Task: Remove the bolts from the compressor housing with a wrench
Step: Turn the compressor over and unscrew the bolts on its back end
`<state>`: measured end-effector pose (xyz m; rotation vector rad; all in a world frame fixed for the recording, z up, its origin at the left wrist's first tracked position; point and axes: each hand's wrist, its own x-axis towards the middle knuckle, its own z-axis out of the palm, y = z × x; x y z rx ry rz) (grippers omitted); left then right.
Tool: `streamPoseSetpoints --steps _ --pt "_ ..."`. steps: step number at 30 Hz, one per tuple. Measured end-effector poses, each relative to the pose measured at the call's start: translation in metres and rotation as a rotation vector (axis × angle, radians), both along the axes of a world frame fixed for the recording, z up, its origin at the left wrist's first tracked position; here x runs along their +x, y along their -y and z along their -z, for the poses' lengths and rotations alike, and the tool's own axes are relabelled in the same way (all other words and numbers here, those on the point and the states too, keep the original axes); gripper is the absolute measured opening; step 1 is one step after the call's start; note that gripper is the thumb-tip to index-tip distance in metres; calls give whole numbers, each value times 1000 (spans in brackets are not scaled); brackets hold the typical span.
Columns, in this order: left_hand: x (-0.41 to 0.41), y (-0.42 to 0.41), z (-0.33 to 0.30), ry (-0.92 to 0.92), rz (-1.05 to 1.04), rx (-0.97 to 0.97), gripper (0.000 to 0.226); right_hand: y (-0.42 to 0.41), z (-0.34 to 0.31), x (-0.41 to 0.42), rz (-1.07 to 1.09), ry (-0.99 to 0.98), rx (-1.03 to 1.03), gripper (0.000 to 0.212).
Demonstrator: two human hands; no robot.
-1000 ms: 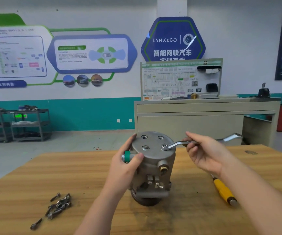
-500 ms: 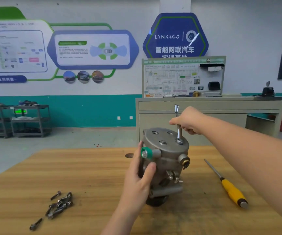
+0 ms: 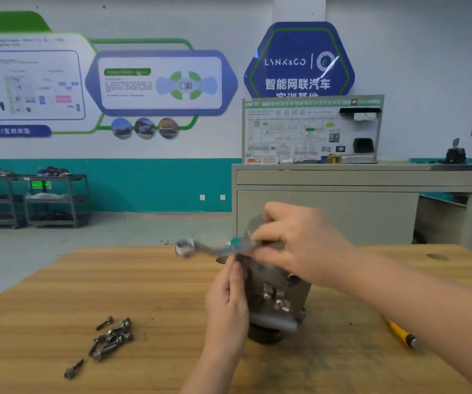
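Note:
The grey metal compressor housing (image 3: 274, 291) stands upright on the wooden table (image 3: 115, 285). My left hand (image 3: 226, 302) grips its left side, below a green-capped port (image 3: 236, 241). My right hand (image 3: 297, 245) covers the housing's top face and holds the silver wrench (image 3: 200, 247), whose blurred free end points left past the housing. The bolts on the top face are hidden by my right hand.
Several removed bolts (image 3: 109, 336) lie in a pile at the table's front left. A yellow-handled screwdriver (image 3: 402, 335) lies on the table to the right, partly under my right forearm. A beige cabinet (image 3: 342, 211) stands behind the table.
My right hand has swung the wrench counter-clockwise, from pointing right, through pointing away, to pointing left. The housing has turned slightly under my left hand.

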<state>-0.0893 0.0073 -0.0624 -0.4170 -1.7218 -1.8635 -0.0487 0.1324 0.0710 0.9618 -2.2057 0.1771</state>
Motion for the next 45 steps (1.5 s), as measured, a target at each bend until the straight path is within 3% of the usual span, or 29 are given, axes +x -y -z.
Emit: streamPoseSetpoints --steps 2,3,6,8,11,14,18,21,27,32,38,41,45 --pt "3 -1 2 -5 -10 77 23 -8 17 18 -55 -131 -28 34" --pt "6 -1 4 -14 -6 63 29 -12 25 24 -78 -152 -78 37" --pt "9 0 13 -40 -132 -89 98 -26 48 35 -170 -89 -333 33" --pt "8 4 14 -29 -218 -165 121 -29 55 38 -257 120 -683 29" --pt "5 5 14 5 -231 -227 133 -28 55 35 -426 658 -1368 26" --pt "6 2 15 35 -198 -244 129 -32 44 19 -366 921 -1631 23" --pt "8 1 12 48 -79 -166 112 -52 19 -8 -49 1050 -1539 19" --pt "9 0 11 68 -20 -132 106 -60 -5 -29 212 1092 -1366 31" --pt "7 -1 13 49 9 -109 83 -26 -41 -64 456 933 -912 40" --pt "5 3 12 9 23 -79 85 35 -48 -53 393 776 -486 41" --pt "5 7 10 -22 31 -46 81 63 -12 7 268 300 -107 42" --pt "2 8 12 25 81 -62 85 43 12 28 208 118 -105 42" --pt "1 9 14 59 73 -44 85 5 38 48 21 209 -384 33"
